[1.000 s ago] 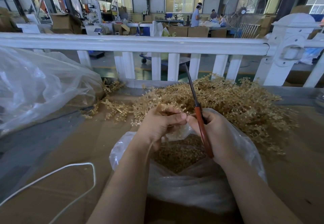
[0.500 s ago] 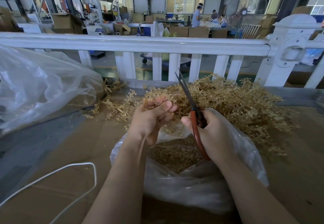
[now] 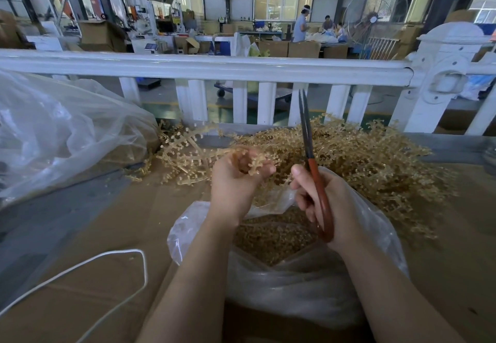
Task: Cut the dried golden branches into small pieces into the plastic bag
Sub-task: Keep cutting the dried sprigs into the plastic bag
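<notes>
Holding a golden sprig (image 3: 252, 164) in curled fingers, the left hand (image 3: 236, 179) should bring it over the open plastic bag (image 3: 281, 283). The right hand (image 3: 322, 203) grips red-handled scissors (image 3: 312, 165), blades nearly closed, pointing to 12 o'clock; the uncut branches (image 3: 362, 155) lie at 1 o'clock, so cut in short snips above the bag's mouth.

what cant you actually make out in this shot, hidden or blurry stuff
Head view, the only one:
- Branch in the left hand: motion-blurred, and the fingers cover its stem.
- Scissors: lower handle loop hidden inside the right hand.
- Plastic bag: depth of cut pieces hidden by its folded film and both forearms.
- Big clear bag at left: cut off by the frame edge.
</notes>
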A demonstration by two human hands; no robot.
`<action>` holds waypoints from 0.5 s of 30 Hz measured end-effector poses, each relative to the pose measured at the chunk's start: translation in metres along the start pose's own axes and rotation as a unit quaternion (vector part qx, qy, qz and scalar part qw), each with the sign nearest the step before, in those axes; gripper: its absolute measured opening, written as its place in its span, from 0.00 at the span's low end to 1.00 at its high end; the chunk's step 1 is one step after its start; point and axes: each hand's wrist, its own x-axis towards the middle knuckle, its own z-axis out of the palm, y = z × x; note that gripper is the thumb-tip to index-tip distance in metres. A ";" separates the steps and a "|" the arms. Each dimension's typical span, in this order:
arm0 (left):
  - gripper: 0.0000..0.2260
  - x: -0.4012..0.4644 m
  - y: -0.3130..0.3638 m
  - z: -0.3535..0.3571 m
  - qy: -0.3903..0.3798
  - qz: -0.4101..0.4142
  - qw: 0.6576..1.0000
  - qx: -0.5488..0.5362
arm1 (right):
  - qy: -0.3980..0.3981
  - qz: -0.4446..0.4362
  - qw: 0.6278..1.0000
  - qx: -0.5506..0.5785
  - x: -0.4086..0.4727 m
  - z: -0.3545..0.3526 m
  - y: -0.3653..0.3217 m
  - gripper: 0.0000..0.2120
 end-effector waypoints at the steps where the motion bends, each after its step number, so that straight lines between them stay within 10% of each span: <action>1: 0.14 -0.001 -0.002 0.001 0.001 0.015 1.000 0.027 | -0.010 0.014 0.999 0.032 0.000 0.000 -0.002 0.21; 15: 0.22 -0.005 -0.002 0.005 0.002 0.080 0.972 0.222 | -0.044 0.043 0.998 -0.025 -0.004 0.014 -0.019 0.08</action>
